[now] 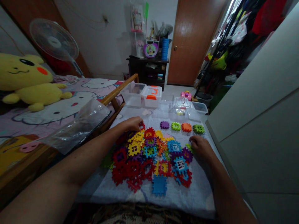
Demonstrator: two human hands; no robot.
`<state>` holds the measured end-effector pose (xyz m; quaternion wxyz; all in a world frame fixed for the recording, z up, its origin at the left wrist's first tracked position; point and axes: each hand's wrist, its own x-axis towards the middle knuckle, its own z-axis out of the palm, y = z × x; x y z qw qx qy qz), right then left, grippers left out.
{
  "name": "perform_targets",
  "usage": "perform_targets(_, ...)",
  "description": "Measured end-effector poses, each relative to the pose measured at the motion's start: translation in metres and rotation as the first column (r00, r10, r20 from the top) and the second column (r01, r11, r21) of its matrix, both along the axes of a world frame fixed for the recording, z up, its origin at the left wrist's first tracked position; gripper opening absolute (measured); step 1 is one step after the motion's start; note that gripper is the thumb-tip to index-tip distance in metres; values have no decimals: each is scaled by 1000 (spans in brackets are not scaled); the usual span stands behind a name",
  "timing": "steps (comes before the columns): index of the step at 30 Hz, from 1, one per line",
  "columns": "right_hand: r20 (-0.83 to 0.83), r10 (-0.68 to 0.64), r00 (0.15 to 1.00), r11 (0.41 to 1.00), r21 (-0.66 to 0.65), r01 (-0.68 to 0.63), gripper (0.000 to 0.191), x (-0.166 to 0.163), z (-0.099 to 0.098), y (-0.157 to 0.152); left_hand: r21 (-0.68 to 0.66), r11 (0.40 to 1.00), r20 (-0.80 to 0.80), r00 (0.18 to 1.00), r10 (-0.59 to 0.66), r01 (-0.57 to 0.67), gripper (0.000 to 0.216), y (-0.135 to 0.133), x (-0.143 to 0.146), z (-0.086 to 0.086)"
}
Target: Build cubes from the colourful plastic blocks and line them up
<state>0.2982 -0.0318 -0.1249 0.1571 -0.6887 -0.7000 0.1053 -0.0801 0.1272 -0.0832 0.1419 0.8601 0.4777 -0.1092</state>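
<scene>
My left hand (135, 123) reaches over the far left of the pile, its fingers closed on a red building tile (141, 125). To the right of the pile, my right hand (198, 143) is closed with the fingertips together; what they hold, if anything, I cannot make out. A light green tile (188, 147) lies just below those fingertips. Between my arms spreads a heap of notched plastic tiles, among them a yellow window tile (134, 149) and a plain blue tile (159, 185). Beyond it a row holds a purple tile (164, 125), a lime tile (176, 126), an orange tile (186, 127) and a dark green tile (198, 128).
Clear plastic boxes stand at the far end, one with an orange-latched lid (151, 91). A wooden rail (121, 88) and a plastic bag (81, 124) border the left side. A white cabinet (261, 124) closes off the right.
</scene>
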Motion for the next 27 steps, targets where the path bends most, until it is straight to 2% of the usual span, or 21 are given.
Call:
perform_targets(3,-62,-15,998,996,84,20,27,-3,-7,-1,50,999,33,999,6,-7,40,-1,-1,7)
perform_targets(6,-103,-44,994,994,95,54,27,-3,-10,-2,104,994,142,990,11,-26,48,-4,2,19)
perform_targets(11,-134,-73,988,995,59,82,28,1,-11,-2,16,999,265,963,-51,49,48,-25,15,32)
perform_targets(16,-152,-74,986,995,59,84,28,2,-8,-2,11,996,276,957,-87,87,44,-39,24,31)
perform_targets(21,-154,-91,984,993,59,101,29,0,-6,-3,63,997,224,973,-56,43,44,-26,26,27)
perform_targets(24,-168,-86,982,993,68,99,30,0,-7,-4,6,1000,244,970,-16,15,50,-21,24,25)
perform_targets(27,-189,-92,978,992,68,107,31,1,-7,-5,-39,999,333,943,19,-6,55,-22,7,24)
